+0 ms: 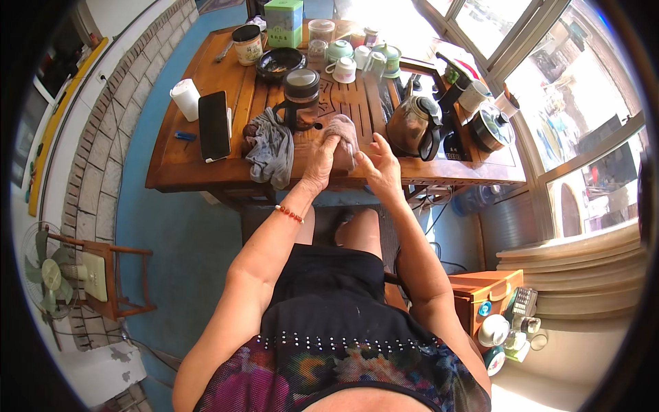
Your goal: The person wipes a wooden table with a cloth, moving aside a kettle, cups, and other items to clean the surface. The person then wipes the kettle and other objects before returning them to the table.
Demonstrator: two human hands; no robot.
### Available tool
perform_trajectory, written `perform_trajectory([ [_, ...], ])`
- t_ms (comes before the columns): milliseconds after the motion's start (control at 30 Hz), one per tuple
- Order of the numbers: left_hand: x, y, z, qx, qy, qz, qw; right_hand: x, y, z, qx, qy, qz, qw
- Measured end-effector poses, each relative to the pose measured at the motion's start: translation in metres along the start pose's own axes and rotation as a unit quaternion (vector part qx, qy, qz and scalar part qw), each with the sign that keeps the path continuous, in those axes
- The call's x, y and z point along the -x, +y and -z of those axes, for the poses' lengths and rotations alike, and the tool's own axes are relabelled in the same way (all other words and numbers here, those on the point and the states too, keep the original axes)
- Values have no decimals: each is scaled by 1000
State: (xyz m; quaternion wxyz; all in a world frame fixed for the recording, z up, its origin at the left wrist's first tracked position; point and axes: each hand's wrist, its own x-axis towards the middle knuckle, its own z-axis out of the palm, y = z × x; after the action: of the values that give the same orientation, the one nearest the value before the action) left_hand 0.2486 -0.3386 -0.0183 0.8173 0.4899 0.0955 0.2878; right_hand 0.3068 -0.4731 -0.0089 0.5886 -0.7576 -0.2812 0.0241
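Over the front edge of the wooden tea table, my left hand [322, 159] grips a pinkish-brown cloth [342, 135]. Whether the cloth covers something cannot be seen. Just right of it, my right hand [382, 167] has its fingers spread and holds nothing; its thumb comes close to the cloth's edge. A crumpled grey cloth [275, 147] lies left of my hands and hangs over the table edge. Behind it stands a dark-lidded glass pot [301, 100] with a handle. To the right is a glass kettle [413, 123] with a black handle.
The tea table [175, 154] also carries a smartphone [213, 126], a white paper roll [185, 99], a blue lighter [185, 136], a black bowl [281, 63], several cups, a white cup [344, 70] among them, and a lidded pot [492, 127]. Windows border the right side.
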Motion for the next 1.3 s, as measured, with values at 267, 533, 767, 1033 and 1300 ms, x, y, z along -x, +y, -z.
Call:
perform_trajectory([
  [267, 5, 43, -9, 79, -49, 187, 978, -24, -36, 10, -342, -84, -130, 927],
  [533, 1, 63, -47, -129, -36, 67, 989, -55, -21, 41, 22, 120, -23, 992],
  [767, 57, 51, 58, -572, 95, -279, 766, 3, 27, 10, 321, -90, 136, 933],
  [1033, 76, 125, 208, -648, 325, -291, 624, -54, 44, -32, 442, -150, 29, 884],
  [1300, 51, 131, 307, -632, 450, -174, 606, -124, 74, -68, 474, -91, 24, 875],
])
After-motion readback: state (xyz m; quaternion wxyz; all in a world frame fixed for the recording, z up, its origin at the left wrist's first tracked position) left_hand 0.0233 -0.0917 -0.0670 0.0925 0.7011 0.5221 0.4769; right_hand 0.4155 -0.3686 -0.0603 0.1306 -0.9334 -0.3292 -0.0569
